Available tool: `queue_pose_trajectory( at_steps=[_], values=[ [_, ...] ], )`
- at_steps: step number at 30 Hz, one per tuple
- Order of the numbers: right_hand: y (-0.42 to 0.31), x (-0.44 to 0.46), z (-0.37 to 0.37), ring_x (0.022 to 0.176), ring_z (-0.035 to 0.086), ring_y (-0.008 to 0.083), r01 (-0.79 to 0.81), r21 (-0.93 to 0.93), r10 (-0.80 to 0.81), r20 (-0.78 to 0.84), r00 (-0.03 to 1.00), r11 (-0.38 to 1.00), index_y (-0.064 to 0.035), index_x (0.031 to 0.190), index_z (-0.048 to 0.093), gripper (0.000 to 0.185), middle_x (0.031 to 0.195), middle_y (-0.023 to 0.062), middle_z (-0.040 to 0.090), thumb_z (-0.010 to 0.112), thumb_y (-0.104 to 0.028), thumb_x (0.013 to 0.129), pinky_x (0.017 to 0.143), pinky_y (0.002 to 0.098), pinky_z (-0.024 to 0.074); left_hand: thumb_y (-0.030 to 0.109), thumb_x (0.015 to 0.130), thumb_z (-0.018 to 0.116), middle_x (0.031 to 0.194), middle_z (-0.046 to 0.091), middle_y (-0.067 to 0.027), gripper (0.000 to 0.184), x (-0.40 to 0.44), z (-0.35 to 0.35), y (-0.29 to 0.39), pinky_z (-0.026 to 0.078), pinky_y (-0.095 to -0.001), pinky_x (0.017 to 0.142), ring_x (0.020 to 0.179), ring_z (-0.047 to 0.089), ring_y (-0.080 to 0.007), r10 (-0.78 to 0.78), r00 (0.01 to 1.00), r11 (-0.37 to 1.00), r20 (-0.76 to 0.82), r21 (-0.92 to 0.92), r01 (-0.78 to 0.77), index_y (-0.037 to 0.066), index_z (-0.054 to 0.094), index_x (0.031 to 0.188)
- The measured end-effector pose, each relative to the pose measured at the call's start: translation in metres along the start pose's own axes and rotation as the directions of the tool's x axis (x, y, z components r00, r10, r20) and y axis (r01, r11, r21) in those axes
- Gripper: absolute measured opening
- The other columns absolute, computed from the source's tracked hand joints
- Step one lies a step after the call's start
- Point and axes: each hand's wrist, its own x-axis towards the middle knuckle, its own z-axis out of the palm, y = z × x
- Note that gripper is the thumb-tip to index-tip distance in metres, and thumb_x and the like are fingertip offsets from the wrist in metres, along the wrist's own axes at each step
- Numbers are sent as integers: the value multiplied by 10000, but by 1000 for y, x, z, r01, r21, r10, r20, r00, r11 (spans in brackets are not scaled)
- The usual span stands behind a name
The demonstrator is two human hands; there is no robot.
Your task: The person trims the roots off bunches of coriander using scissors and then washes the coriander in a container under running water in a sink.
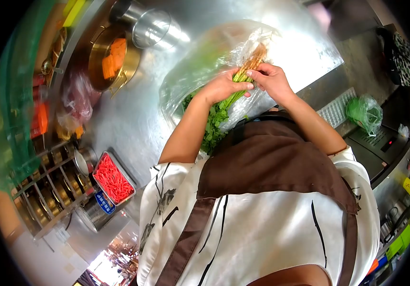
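A bunch of leafy green herbs (pixel 217 119) with long stems and brownish root ends lies across a clear plastic bag (pixel 200 52) on the steel table. My left hand (pixel 228 86) is wrapped round the stems, thumb on top. Close beside it, my right hand (pixel 269 83) has its thumb and fingers pinched together at the stems near the root ends. The leaves hang toward my apron, below my left forearm.
A brass pot (pixel 93 59) with orange pieces and a clear container (pixel 153 28) stand at the upper left of the steel table (pixel 133 114). A tray of red strips (pixel 114 178) is at the lower left. A green bag (pixel 364 114) lies at the right.
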Motion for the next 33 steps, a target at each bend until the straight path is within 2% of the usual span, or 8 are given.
queue_pose_trajectory(
  at_steps=[5,8,16,19,22,26,28,33],
  values=[
    [6,0,-4,553,458,66,-111,138,119,-54,991,984,-5,818,620,119,652,7,548,601,-123,825,503,205,376,271,851,595,1003,596,-37,430,-2,0,-3,443,-251,772,768,600,-108,54,997,995,-53,91,-49,43,471,1194],
    [10,2,-5,553,453,67,-80,170,90,-54,994,982,-12,814,620,107,645,0,538,598,-117,826,511,206,374,340,901,494,1008,595,-42,422,3,-8,-14,442,-246,771,798,588,-102,31,999,982,26,-188,-26,41,467,1197],
    [7,6,-3,532,435,68,-61,137,61,7,998,989,-16,808,606,99,617,-4,513,592,-112,833,498,207,351,445,921,361,978,626,-85,488,8,-9,-12,432,-263,803,864,586,-145,63,984,930,-165,367,2,40,541,1127],
    [-1,4,-3,522,437,71,-102,170,99,27,995,980,-20,825,594,93,616,4,520,588,-112,838,490,208,337,474,914,352,958,631,-99,524,1,-2,9,424,-280,827,878,579,-161,-26,996,985,-81,169,39,31,556,1107],
    [2,6,-5,503,419,68,-135,215,130,38,991,967,-19,856,597,99,619,5,528,589,-117,840,474,210,337,500,903,355,973,625,-106,551,6,-8,13,428,-285,822,911,568,-156,-52,986,999,157,19,50,29,553,1112],
    [6,9,-7,485,393,64,-153,224,150,33,988,963,-19,863,598,106,604,2,529,591,-123,841,451,217,321,452,900,408,1000,607,-99,487,10,-10,7,442,-285,797,912,560,-149,-180,969,979,168,-61,193,30,553,1094],
    [9,12,-8,497,405,65,-169,223,163,47,986,960,-17,884,598,118,625,6,534,588,-128,844,462,215,335,356,870,504,966,602,-75,380,-4,-3,23,454,-272,754,875,555,-130,35,996,994,81,104,-43,29,554,1057],
    [16,22,-20,640,524,102,-147,361,66,228,971,921,3,973,587,161,786,65,594,546,-92,849,599,229,438,274,787,608,1012,602,-77,412,13,-21,-20,409,-322,863,930,553,-180,-28,980,998,197,65,15,30,540,1111]
  ],
)
